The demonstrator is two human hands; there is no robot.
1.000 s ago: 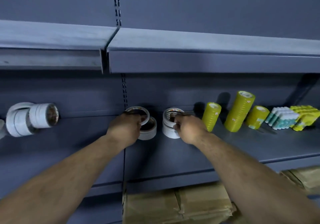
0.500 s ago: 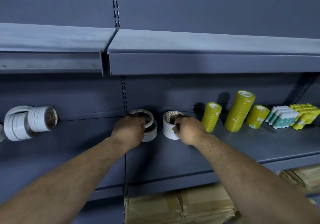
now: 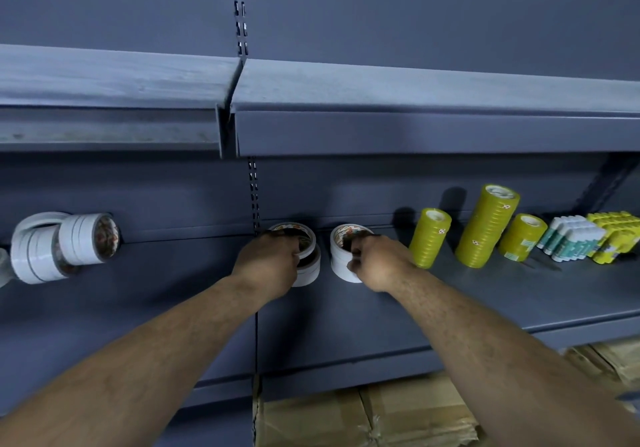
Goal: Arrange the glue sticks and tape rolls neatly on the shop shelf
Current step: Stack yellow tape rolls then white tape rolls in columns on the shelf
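Observation:
Two short stacks of white tape rolls stand side by side on the grey shelf [image 3: 485, 294]. My left hand [image 3: 268, 261] grips the top roll of the left stack [image 3: 308, 266], which sits tilted and offset on the rolls under it. My right hand [image 3: 377, 261] pinches the rim of the right stack [image 3: 341, 261], fingers hooked into its core. Three yellow tape stacks [image 3: 485, 227] stand to the right. Beyond them lie packs of white glue sticks [image 3: 569, 239] and yellow glue sticks [image 3: 613, 235].
More white tape rolls [image 3: 62, 244] lie on their sides at the far left of the shelf. An upper shelf [image 3: 381, 114] overhangs the work area. Cardboard boxes [image 3: 363, 415] sit below the shelf's front edge.
The left stack has been brought closer to the right one. The top left roll has come nearer to sitting over the rolls under it. Both hands keep their hold.

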